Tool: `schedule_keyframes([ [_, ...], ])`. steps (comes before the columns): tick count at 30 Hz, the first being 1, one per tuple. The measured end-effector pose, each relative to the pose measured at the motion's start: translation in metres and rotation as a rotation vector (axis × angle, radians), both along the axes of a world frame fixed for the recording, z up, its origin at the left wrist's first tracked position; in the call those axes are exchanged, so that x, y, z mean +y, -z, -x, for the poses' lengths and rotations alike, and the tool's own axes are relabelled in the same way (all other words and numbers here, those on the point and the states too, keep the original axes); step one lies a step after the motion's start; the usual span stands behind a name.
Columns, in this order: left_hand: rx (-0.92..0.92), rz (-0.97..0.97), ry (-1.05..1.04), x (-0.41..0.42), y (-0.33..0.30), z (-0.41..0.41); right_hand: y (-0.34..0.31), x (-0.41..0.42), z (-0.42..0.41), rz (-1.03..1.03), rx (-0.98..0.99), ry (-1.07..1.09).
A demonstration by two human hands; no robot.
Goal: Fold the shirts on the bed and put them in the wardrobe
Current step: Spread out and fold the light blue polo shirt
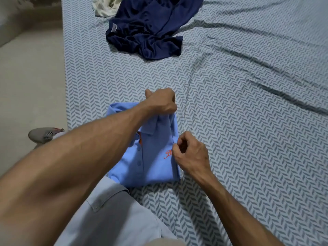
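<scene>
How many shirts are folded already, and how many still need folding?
None is fully finished. The light blue polo shirt is nearly folded, with the left hand gripping its collar end and the right hand pinching its side edge. The navy shirt and a pale garment lie crumpled. No wardrobe is visible.

So the bed [248, 121] fills most of the view, covered in a sheet with a blue-grey herringbone print, pretty rumpled with long creases running off toward 2 and 3 o'clock. Lying right on it: a light blue polo shirt [150, 162] folded into a neat rectangle near the 6 o'clock edge, a crumpled navy shirt [147, 31] up at 12 o'clock, and a pale cream garment [104, 6] touching the navy one at 11 o'clock. Off at 9 o'clock is the plain floor [30, 86], with a grey shoe [44, 134] on it by the bed's edge.
</scene>
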State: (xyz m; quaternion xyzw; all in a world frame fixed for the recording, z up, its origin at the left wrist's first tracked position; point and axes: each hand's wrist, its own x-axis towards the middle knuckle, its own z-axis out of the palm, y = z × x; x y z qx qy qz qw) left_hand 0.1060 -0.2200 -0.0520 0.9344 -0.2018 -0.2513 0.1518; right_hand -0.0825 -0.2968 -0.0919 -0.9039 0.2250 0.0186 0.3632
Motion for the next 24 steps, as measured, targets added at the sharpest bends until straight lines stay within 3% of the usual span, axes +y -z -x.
schedule_keyframes([
  [3, 0.044, 0.071, -0.083, 0.009, -0.002, -0.006, 0.002, 0.006, 0.003, 0.023, -0.092, -0.069],
  [7, 0.096, -0.014, 0.033, 0.009, -0.012, -0.003, 0.004, 0.009, 0.001, 0.128, -0.123, -0.138],
  [9, 0.095, -0.027, 0.006, 0.003, -0.016, -0.002, 0.003, 0.009, -0.003, 0.153, -0.03, -0.096],
  [12, 0.158, 0.073, -0.091, 0.001, -0.019, -0.001, 0.004, 0.004, -0.013, -0.059, 0.163, 0.022],
  [15, 0.174, 0.193, -0.2, 0.006, -0.01, -0.007, 0.007, 0.0, -0.014, -0.198, 0.189, 0.119],
  [17, 0.2, 0.248, -0.256, 0.01, -0.002, -0.009, 0.007, -0.001, -0.012, -0.175, 0.204, 0.1],
  [22, 0.4, 0.137, -0.186, 0.011, -0.002, -0.011, 0.008, -0.003, -0.014, -0.097, 0.207, 0.057],
  [24, 0.345, 0.089, -0.08, 0.01, 0.001, -0.014, 0.006, -0.005, -0.014, -0.084, 0.227, 0.047],
])
